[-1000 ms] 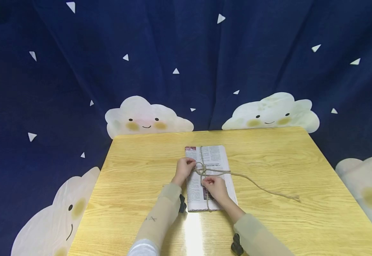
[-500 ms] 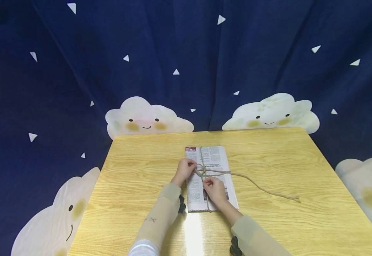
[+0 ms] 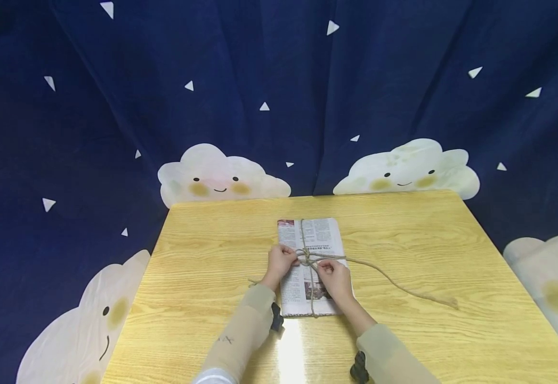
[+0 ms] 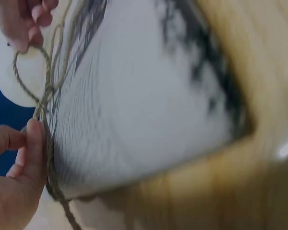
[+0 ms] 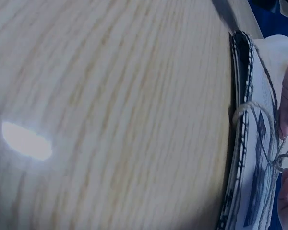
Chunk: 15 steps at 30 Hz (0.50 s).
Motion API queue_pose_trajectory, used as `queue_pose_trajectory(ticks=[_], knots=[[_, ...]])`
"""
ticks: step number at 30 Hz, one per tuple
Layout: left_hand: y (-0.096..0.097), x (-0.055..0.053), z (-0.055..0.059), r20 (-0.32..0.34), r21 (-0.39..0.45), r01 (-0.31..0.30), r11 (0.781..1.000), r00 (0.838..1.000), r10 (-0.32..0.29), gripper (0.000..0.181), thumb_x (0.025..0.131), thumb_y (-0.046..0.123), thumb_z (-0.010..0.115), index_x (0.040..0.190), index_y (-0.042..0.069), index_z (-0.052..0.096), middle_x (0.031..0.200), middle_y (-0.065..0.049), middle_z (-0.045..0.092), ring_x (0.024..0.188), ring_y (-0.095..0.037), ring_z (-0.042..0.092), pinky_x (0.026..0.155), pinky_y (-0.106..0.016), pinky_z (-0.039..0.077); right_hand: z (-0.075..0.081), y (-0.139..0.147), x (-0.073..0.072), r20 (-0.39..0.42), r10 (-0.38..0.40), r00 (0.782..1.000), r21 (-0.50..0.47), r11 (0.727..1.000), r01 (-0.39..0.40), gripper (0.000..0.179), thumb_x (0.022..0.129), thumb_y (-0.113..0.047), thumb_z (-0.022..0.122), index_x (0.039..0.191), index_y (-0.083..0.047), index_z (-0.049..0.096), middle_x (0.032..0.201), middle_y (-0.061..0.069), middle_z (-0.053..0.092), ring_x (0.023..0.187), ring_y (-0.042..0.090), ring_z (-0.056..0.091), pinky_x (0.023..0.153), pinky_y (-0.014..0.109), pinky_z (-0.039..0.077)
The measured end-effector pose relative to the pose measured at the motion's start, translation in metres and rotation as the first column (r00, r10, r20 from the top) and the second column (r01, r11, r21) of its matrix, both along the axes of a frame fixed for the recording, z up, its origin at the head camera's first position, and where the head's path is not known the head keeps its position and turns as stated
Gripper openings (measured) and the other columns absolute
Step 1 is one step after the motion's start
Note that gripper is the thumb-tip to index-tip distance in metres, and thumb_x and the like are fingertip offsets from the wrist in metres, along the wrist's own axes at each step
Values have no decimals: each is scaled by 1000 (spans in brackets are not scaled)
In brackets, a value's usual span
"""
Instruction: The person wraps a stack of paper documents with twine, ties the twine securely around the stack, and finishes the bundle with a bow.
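Note:
A bundle of folded newspapers [image 3: 293,298] lies on the wooden table, wound with brown twine [image 3: 311,298] lengthwise and across. Over its middle the twine meets in a loose knot [image 3: 306,255]. At the bundle's left side my left hand [image 3: 282,264] pinches the twine beside this knot, between thumb and index finger. My right hand [image 3: 336,278], over the right half of the paper, pinches a small loop. The left wrist view shows that twine loop [image 4: 17,72] rising from the crossing, its top at the right fingertips [image 4: 23,45].
A long free twine end [image 3: 403,288] trails right across the wooden table [image 3: 451,240]. Another short end [image 3: 252,281] shows beside the left sleeve. Behind the table hangs a dark blue curtain [image 3: 259,53] with clouds and white triangles.
My right hand has moved right and slightly up from below the knot. The left hand has come a little lower and to the right. The long twine end has shifted slightly right.

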<state>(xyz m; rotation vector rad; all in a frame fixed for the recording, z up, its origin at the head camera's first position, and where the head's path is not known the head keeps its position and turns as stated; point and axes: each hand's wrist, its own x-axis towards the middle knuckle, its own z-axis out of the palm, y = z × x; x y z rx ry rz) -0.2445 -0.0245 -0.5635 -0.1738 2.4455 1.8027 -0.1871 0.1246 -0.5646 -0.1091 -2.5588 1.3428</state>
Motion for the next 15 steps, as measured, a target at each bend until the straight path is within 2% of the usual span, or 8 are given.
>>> queue_pose_trajectory(ticks=[3,8,11,15], knots=[[6,5,-2,10,24,-54,998,999,54,8,80,-2,59,73,-4,61,62,-9,60,60,-21,66,53,-23,52,1,2,-1,-33,2,999,-19,1000,-3,3,76,-1,66,78,2,67,66,8,64,55,10,55,49,18,46],[13,12,-7,-1,65,-121,991,993,121,4,77,-4,58,74,-5,59,60,-11,62,59,-22,66,51,-19,50,-2,5,2,-96,77,992,-12,997,-78,4,75,2,67,78,0,66,70,6,63,57,9,53,50,18,46],[14,13,-10,-7,92,-131,987,991,132,5,76,-5,58,77,-9,60,61,-12,62,59,-24,66,51,-18,51,-9,6,6,-107,122,987,46,992,-117,6,74,2,68,78,-2,67,74,3,62,60,8,53,52,18,46],[12,13,-10,-12,113,-113,987,993,115,7,75,-7,59,79,-12,61,65,-17,64,58,-23,66,52,-21,52,-18,6,10,-82,149,985,94,986,-141,8,74,0,70,80,-5,67,75,1,60,61,7,51,52,18,45]])
